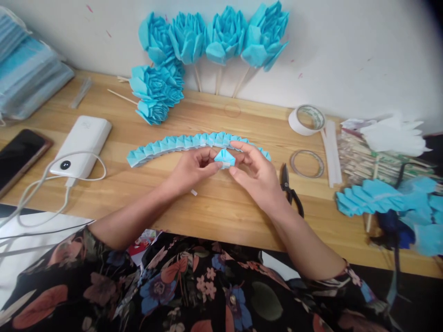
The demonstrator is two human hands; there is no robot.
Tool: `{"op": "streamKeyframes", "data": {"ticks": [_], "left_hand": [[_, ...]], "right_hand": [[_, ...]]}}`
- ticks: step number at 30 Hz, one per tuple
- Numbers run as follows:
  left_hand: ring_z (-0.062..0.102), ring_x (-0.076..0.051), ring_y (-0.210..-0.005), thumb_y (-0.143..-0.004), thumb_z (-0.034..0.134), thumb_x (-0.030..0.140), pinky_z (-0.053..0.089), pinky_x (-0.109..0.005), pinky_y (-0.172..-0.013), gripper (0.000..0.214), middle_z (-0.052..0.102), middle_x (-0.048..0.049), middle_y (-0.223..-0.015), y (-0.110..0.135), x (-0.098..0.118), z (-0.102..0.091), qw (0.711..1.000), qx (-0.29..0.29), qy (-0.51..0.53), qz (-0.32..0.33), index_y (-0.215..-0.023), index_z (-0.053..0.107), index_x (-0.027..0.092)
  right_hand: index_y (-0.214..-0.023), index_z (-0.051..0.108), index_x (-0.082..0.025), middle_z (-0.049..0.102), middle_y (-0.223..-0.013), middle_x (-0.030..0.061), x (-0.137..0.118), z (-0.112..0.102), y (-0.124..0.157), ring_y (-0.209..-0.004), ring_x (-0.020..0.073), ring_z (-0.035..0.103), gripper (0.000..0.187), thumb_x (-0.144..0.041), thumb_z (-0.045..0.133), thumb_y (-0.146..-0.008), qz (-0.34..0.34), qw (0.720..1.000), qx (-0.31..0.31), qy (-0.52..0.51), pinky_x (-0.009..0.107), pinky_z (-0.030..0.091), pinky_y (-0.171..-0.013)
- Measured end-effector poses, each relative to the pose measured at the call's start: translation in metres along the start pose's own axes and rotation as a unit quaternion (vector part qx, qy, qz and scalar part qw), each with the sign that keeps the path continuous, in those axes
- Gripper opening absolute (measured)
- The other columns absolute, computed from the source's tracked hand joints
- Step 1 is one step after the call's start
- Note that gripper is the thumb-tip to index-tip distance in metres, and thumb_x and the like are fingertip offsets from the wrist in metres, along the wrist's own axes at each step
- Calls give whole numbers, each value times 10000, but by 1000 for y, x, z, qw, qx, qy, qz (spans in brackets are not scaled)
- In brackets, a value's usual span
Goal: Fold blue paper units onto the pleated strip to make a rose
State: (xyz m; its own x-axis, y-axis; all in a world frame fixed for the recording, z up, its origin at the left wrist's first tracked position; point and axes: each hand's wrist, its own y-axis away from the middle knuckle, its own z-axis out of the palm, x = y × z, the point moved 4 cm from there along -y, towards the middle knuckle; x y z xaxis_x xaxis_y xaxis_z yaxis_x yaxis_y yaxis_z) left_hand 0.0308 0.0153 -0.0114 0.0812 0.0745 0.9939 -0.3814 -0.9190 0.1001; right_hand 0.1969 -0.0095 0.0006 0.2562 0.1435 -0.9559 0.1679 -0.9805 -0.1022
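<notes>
The left hand pinches a small folded blue piece at its left edge; the right hand, index finger raised, grips its right. The piece is over the desk, near a curved blue folded strip. Scissors lie beside the right wrist.

- phone: cut off, left edge
- pleated blue strip: partly behind right hand
- scissors: partly behind right wrist
- print inside tape roll: too small
</notes>
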Motion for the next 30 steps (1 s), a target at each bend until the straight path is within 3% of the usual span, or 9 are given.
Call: {"op": "streamKeyframes", "data": {"ticks": [13,23,30], "left_hand": [[493,-100,-621,-806,668,297,381,-244,-607,147,622,6,-704,-2,-3,0,1000,-7,-14,-3,-787,658,152],[430,-88,-584,-805,658,316,322,-241,-590,179,529,34,-633,-1,1,0,1000,-21,6,4,-736,616,156],[459,-90,-599,-819,666,334,344,-242,-607,220,579,15,-657,0,0,-2,1000,-13,-4,-10,-704,614,153]], "right_hand": [[-1224,606,-239,631,-786,-27,2,2,-1,-759,150,626,400,-165,606,-831,5,1000,22,18,355,541,-813],[-1231,609,-263,603,-787,-28,4,2,-1,-750,149,588,417,-182,635,-823,21,999,27,-14,363,514,-833],[-1245,599,-268,643,-834,-12,8,0,-4,-820,170,619,433,-183,630,-821,23,998,26,-47,385,503,-869]]}}
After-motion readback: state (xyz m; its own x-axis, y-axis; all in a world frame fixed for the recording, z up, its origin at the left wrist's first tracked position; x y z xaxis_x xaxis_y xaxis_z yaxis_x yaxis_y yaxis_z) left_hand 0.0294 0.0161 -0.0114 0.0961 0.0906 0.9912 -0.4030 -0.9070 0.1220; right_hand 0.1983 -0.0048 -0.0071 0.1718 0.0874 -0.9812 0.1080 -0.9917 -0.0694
